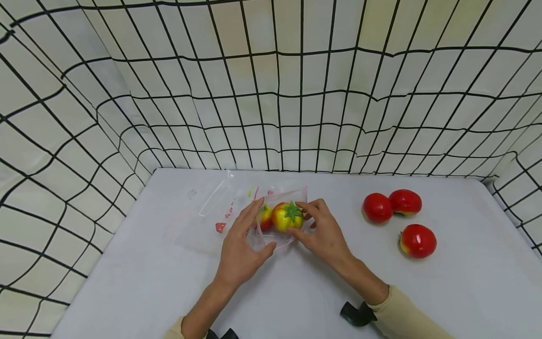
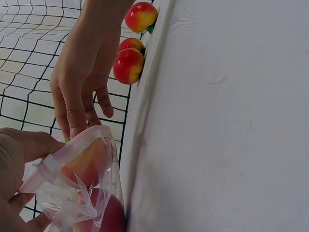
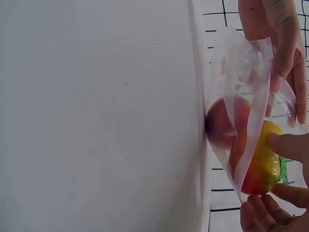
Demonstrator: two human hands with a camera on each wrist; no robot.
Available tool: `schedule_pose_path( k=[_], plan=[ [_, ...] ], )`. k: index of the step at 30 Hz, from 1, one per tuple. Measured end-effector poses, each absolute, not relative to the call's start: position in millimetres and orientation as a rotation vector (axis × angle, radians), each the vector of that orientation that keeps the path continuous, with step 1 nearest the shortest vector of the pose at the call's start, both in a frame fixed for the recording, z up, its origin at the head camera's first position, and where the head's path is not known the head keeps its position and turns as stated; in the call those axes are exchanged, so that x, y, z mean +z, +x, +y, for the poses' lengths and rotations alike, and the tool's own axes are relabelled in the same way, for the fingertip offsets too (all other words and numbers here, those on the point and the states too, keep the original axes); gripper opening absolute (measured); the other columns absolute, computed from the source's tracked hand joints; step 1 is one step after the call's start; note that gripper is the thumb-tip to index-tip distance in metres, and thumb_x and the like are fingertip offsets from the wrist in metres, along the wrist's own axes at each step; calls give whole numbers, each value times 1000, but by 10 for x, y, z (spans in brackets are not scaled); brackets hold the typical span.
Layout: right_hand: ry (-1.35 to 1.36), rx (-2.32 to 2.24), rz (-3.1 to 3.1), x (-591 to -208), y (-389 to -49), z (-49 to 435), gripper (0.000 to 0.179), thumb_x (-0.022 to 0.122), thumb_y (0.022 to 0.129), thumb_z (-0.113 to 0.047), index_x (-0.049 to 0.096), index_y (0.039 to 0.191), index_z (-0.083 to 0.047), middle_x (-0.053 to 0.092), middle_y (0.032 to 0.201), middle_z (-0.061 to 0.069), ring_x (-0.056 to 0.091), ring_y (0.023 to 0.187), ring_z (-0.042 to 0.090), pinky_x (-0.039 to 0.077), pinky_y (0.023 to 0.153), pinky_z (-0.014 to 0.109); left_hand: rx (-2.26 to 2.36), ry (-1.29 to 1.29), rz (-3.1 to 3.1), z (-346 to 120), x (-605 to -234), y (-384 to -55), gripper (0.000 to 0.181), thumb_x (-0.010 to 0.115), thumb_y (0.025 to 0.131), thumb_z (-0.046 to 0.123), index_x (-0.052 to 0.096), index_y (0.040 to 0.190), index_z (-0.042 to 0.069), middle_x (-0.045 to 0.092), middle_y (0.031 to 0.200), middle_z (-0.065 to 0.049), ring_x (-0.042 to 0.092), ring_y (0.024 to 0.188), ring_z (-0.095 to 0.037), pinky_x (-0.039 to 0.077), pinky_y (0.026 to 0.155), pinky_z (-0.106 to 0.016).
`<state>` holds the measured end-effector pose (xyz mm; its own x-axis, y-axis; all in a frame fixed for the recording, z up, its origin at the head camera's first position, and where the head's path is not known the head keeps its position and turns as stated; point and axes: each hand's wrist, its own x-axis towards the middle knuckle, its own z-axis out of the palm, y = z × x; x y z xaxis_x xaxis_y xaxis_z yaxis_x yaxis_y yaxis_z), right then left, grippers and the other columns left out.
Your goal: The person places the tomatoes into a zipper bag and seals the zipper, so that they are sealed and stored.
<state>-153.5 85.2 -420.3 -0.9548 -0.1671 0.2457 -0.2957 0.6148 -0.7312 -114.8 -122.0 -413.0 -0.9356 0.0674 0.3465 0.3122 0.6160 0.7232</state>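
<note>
My left hand (image 1: 240,254) grips the rim of a clear zip bag (image 2: 104,134) with a pink band, its thumb spread from the fingers and the mouth spread wide. Between the thumb and fingers of my right hand (image 1: 325,235) is a red-yellow tomato (image 1: 281,217), its green star-shaped stem cap facing up. It sits at the mouth of the bag, partly inside in the right wrist view. Deeper in the bag lies a second tomato (image 3: 224,121), seen through the plastic and partly hidden by my left fingers in the head view.
Three glossy red tomatoes (image 1: 418,241) rest on the white table (image 1: 474,282) to the right. Flat clear plastic (image 1: 211,207) with red printing lies left of the hands. Black wire grid (image 1: 300,108) rises along the back and sides.
</note>
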Motion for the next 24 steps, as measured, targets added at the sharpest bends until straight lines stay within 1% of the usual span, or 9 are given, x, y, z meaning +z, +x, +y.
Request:
schedule_pose_path(
  k=[5,9,11,16,20,24],
  plan=[
    [422,1249,-2627,-4208,-1525,847,60,92,79,-21,63,131,-10,62,120,9,64,103,22,63,82,40,-1232,-314,-2541,-1225,-4126,-1149,98,92,74,11,46,158,28,50,161,-2,47,150,-27,49,114,-49],
    [427,1262,-2588,-4219,-1530,842,55,92,79,-20,63,125,-9,62,120,9,65,104,22,63,81,39,-1254,-323,-2531,-1232,-4116,-1153,97,92,75,10,46,158,26,49,161,-2,48,150,-27,50,112,-49],
    [425,1270,-2577,-4224,-1539,836,54,92,79,-18,64,124,-8,62,120,8,65,103,22,63,81,39,-1267,-324,-2528,-1234,-4109,-1153,97,92,75,10,46,158,28,49,160,-2,48,150,-27,50,112,-48],
    [430,1293,-2559,-4232,-1560,808,52,92,78,-13,67,123,-5,63,117,9,65,100,22,63,80,39,-1275,-320,-2527,-1232,-4115,-1149,97,92,75,10,46,158,29,49,161,-2,47,151,-26,50,112,-48],
    [451,1320,-2562,-4236,-1571,779,49,90,79,-9,68,123,-5,62,114,12,65,100,24,63,80,40,-1279,-320,-2526,-1231,-4127,-1151,97,92,75,9,46,158,26,49,161,-2,46,152,-27,50,111,-49],
    [491,1326,-2596,-4230,-1579,776,45,88,82,-9,71,124,-7,65,114,12,67,99,22,64,83,38,-1287,-324,-2519,-1231,-4127,-1156,98,92,75,8,44,159,29,48,162,0,43,154,-27,50,112,-49]
  ],
)
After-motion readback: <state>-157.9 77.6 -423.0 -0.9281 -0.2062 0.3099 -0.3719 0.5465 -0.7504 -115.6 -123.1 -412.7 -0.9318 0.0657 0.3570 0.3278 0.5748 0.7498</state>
